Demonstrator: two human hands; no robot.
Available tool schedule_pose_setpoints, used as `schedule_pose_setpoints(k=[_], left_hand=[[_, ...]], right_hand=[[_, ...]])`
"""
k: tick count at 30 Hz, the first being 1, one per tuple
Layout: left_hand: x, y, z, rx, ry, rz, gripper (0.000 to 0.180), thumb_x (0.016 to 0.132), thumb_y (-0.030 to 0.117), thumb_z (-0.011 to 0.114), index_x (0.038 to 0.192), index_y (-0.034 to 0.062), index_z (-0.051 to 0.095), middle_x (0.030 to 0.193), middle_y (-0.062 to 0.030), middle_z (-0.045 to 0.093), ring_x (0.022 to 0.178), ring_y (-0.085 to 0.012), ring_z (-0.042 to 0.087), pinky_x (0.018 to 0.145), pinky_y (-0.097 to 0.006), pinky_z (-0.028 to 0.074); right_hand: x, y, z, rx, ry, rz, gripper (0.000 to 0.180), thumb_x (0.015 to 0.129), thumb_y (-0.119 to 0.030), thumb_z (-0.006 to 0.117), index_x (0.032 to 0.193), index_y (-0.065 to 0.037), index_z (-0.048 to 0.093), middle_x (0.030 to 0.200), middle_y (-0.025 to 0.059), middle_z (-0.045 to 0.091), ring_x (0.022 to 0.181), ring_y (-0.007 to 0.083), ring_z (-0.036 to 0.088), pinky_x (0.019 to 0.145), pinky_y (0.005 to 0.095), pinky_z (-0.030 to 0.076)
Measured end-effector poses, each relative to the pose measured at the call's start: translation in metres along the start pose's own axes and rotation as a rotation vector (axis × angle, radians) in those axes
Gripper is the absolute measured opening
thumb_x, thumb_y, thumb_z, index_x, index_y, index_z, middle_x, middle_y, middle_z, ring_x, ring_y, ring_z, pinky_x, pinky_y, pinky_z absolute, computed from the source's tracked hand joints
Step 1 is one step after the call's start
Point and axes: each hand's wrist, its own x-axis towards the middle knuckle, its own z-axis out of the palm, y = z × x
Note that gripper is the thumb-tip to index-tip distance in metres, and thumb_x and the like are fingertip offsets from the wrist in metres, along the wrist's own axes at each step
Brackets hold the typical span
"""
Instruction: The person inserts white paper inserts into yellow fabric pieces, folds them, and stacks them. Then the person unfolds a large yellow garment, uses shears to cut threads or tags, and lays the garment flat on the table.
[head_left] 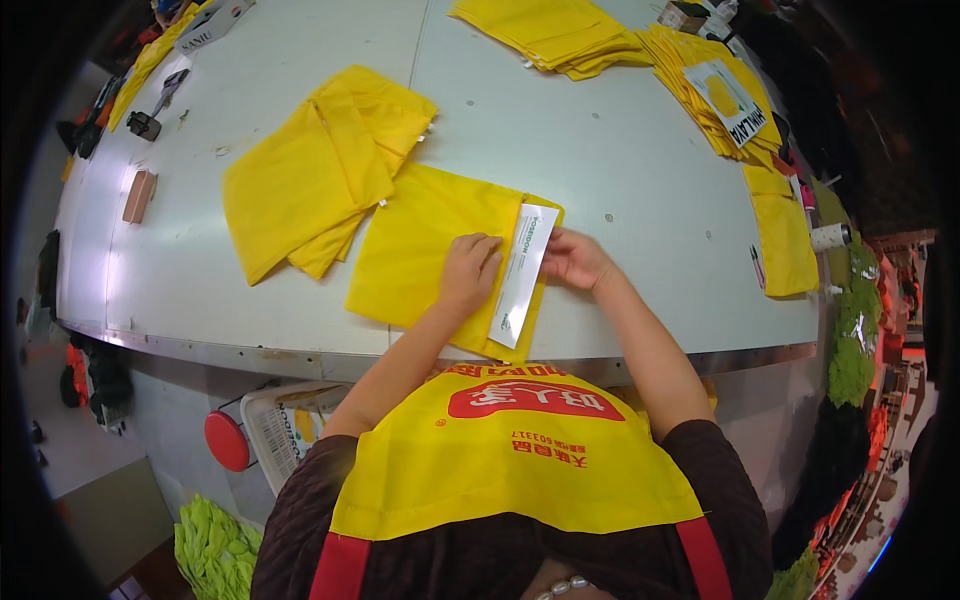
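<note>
A flat yellow cloth piece, pouch-like (pixel 410 255), lies in front of me on the table, and a long white printed card (pixel 524 275) lies along its right side. My left hand (pixel 470 272) rests on the cloth just left of the card, its fingers curled and held together; what is under them is hidden. At the card's right edge, my right hand (pixel 577 260) has its fingers closed on the cloth's border. Touching the pouch at the upper left is a loose pile of similar yellow cloth pieces (pixel 300 180).
More yellow stacks (pixel 560 35) lie at the far side, with a printed sheet (pixel 725 100) on one. A brown block (pixel 140 196) and a black tool (pixel 145 125) sit at left. A thread cone (pixel 830 236) stands at right. Below the table edge are a white basket (pixel 265 430) and red stool (pixel 227 441).
</note>
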Motion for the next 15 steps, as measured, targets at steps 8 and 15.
schedule_pose_setpoints(k=[8, 15], left_hand=[[0.003, 0.002, -0.002, 0.133, -0.109, 0.093, 0.037, 0.085, 0.026, 0.055, 0.117, 0.0087, 0.057, 0.109, -0.0147, 0.057, 0.101, -0.0318, 0.05, 0.088, -0.041, 0.04], [-0.002, 0.014, -0.004, 0.433, -0.315, 0.152, 0.07, 0.074, 0.061, 0.055, 0.129, 0.0187, 0.05, 0.13, -0.0162, 0.045, 0.118, -0.03, 0.04, 0.089, -0.043, 0.033]], right_hand=[[-0.027, 0.029, 0.045, -2.082, -0.038, -0.421, 0.019, 0.078, -0.01, 0.058, 0.096, -0.006, 0.062, 0.095, 0.0119, 0.062, 0.083, 0.0259, 0.063, 0.065, 0.039, 0.052], [-0.085, -0.007, 0.082, -2.392, 0.059, -0.484, 0.011, 0.071, -0.008, 0.061, 0.082, -0.005, 0.062, 0.087, 0.0094, 0.055, 0.083, 0.0258, 0.058, 0.063, 0.036, 0.052]])
